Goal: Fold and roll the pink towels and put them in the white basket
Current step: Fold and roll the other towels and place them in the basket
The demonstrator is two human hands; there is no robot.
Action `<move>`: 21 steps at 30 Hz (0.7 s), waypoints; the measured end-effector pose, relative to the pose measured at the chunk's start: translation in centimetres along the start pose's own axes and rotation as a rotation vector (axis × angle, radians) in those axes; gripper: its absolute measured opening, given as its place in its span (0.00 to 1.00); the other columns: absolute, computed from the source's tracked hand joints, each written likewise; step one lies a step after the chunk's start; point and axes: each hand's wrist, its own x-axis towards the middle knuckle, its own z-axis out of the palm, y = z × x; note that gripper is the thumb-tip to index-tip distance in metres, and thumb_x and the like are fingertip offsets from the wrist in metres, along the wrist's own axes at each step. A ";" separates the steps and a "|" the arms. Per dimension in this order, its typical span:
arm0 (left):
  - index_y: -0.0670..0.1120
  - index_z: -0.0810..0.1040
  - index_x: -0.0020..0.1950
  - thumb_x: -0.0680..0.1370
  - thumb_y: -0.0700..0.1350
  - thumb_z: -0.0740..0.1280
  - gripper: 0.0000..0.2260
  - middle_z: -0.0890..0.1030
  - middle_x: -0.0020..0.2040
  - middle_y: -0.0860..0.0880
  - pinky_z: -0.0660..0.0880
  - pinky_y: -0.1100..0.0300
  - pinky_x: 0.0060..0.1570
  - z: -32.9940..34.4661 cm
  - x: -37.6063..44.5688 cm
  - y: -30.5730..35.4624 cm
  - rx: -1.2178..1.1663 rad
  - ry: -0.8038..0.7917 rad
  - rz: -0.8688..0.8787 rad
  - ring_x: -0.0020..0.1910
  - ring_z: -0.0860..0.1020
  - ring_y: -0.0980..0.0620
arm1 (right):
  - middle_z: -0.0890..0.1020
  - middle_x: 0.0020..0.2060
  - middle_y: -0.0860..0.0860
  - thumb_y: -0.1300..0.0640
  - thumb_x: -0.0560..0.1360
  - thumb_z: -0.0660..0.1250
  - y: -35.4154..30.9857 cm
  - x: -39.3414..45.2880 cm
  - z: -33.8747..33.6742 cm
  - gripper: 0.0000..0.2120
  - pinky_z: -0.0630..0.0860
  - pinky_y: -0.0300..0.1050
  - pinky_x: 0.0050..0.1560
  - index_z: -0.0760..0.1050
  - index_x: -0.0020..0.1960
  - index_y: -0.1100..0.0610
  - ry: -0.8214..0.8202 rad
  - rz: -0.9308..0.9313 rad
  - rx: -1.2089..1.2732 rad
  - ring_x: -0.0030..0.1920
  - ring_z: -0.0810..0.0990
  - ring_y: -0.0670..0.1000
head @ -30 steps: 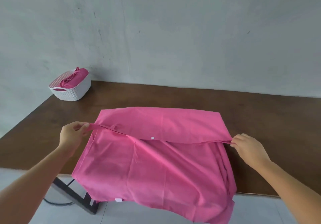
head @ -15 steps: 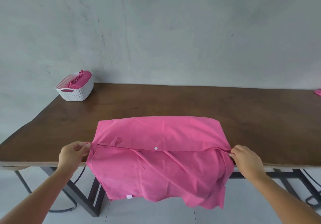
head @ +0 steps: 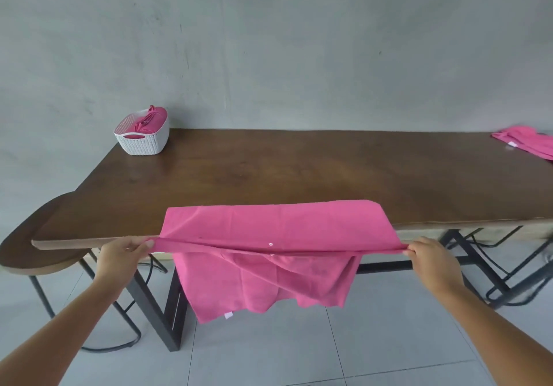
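A pink towel lies folded over at the near edge of the brown table, with its lower layer hanging down off the edge toward the floor. My left hand pinches the left end of the fold and my right hand pinches the right end, holding the cloth taut between them. The white basket stands at the table's far left corner with a rolled pink towel inside it. More pink towels lie at the far right edge of the table.
A round brown stool stands at the left, beside the table's corner. Black metal table legs and cables show beneath the table on a grey tiled floor. A grey wall runs behind the table.
Both hands have drawn the towel toward me, so more of it hangs off the table's near edge. The view has pulled back, showing the stool and the far-right towels.
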 end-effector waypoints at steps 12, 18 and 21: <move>0.43 0.83 0.44 0.80 0.41 0.71 0.05 0.82 0.43 0.47 0.73 0.50 0.52 -3.4 -2.7 -1.5 -0.167 0.037 -0.069 0.43 0.79 0.48 | 0.73 0.30 0.48 0.66 0.73 0.75 -2.8 -4.4 -4.2 0.18 0.64 0.43 0.31 0.71 0.31 0.55 -0.031 0.013 -0.019 0.31 0.73 0.53; 0.39 0.83 0.48 0.80 0.39 0.70 0.04 0.83 0.43 0.46 0.73 0.49 0.55 -4.0 -3.5 -1.3 -0.206 0.022 -0.060 0.43 0.80 0.49 | 0.74 0.27 0.47 0.59 0.75 0.74 -3.4 -5.1 -5.5 0.16 0.66 0.44 0.28 0.75 0.31 0.55 -0.074 0.066 -0.092 0.30 0.73 0.52; 0.38 0.82 0.51 0.81 0.40 0.69 0.05 0.85 0.48 0.42 0.75 0.48 0.59 -4.1 -3.3 -1.6 -0.295 0.000 -0.084 0.48 0.83 0.45 | 0.76 0.28 0.47 0.56 0.78 0.71 -3.4 -5.0 -5.7 0.13 0.72 0.46 0.32 0.77 0.35 0.55 -0.105 0.149 -0.031 0.32 0.76 0.51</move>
